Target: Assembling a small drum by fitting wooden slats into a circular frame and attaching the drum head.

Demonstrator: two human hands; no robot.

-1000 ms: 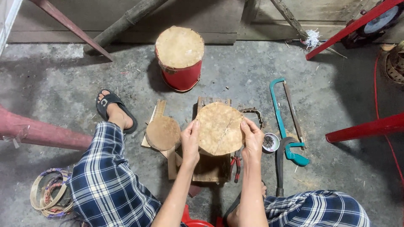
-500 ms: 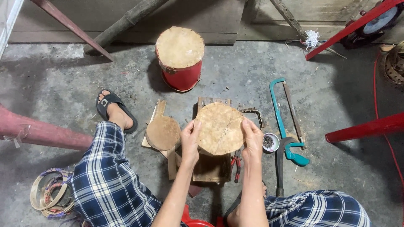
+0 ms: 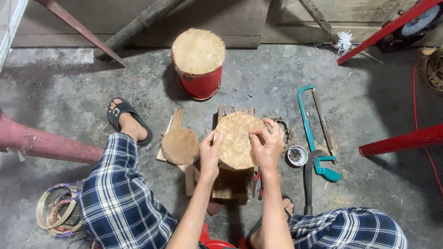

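on the left a smaller brown disc lay untouched on a wooden slat, while a red drum further back already wore its tan cover, so by my judgement one piece was finished and the one in hand was mid-way. the left hand was spread flat against the left edge of the round tan disc, which rested on a wooden block on the floor between the knees. the right hand pinched its upper right rim, fingers pressed together, with a teal hacksaw lying apart to the right.
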